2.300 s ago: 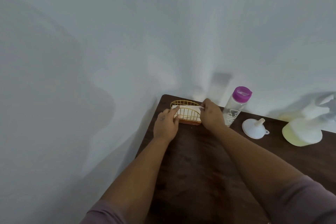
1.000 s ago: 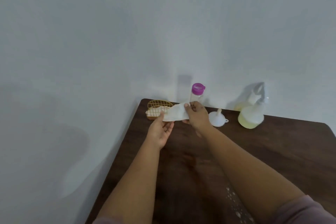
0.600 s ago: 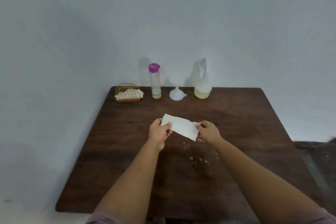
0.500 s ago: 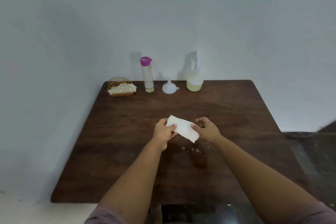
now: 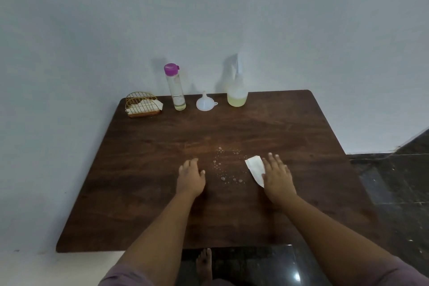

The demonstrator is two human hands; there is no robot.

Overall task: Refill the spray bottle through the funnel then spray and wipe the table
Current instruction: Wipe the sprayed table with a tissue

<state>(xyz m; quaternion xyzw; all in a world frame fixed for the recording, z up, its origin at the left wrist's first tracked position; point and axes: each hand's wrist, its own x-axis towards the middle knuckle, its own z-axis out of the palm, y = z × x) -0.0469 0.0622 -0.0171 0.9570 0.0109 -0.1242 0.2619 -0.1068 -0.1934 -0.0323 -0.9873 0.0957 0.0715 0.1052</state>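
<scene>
A white paper napkin [image 5: 254, 168] lies flat on the dark wooden table [image 5: 144, 193], pressed down under the palm and fingers of my right hand [image 5: 277, 175]. Spray droplets [image 5: 226, 169] dot the wood just left of the napkin. My left hand [image 5: 190, 177] rests flat on the table left of the droplets, fingers apart, holding nothing. The spray bottle [image 5: 236, 89] with pale yellow liquid stands at the back edge. Beside it, the white funnel [image 5: 205, 102] sits upside down.
A tall clear bottle with a purple cap [image 5: 175, 87] stands left of the funnel. A gold wire napkin holder [image 5: 142, 104] with napkins occupies the back left corner. The wall runs behind the table. Dark floor lies to the right, and a bare foot [image 5: 204, 264] shows below the front edge.
Both hands held the napkin in the air half a second ago. Now the right hand presses it onto the table right of the droplets, and the left hand has let go and lies flat.
</scene>
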